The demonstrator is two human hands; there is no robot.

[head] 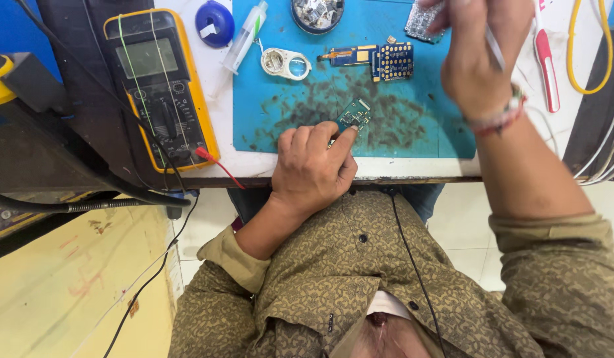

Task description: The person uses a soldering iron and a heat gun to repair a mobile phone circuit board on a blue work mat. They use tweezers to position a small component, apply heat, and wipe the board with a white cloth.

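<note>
My left hand [313,166] rests on the near edge of a stained blue work mat [413,119]. Its fingertips pinch a small green circuit board [355,114] flat against the mat. My right hand [482,53] is raised over the mat's far right part. It grips thin metal tweezers [496,50] that point down along the wrist. A grey keypad piece [421,21] lies partly hidden behind the right hand's fingers. A blue and gold circuit board [380,59] lies further up the mat.
A yellow multimeter [161,86] with red probe lies left of the mat. A syringe [244,36], blue tape roll [214,23], white loupe [285,64] and round parts dish [317,13] sit at the top. A red-handled tool [547,63] and yellow cable [585,46] lie at right.
</note>
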